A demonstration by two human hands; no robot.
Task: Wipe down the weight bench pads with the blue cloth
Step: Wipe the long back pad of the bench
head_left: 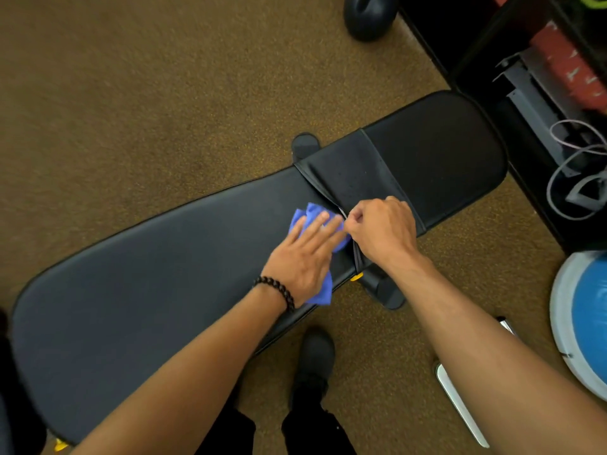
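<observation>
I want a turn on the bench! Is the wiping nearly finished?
Hard to tell what's done: the long pad shows no wet streaks. Right now the left hand presses the blue cloth onto it beside the flap, whose edge the right hand pinches. The flap and seat pad probably come next.

Head-worn view, steeply downward, close.

Black weight bench (pixel 203 257) stands diagonally on speckled brown floor (pixel 131 110), 2 pads: long back pad (pixel 131 290) carrying crumpled blue cloth (pixel 311 210) near its seat-side end, seat pad (pixel 453 159), black flap (pixel 354 172) draped across their junction; floor also bears kettlebell (pixel 369 14) and balance dome (pixel 588 310).
</observation>
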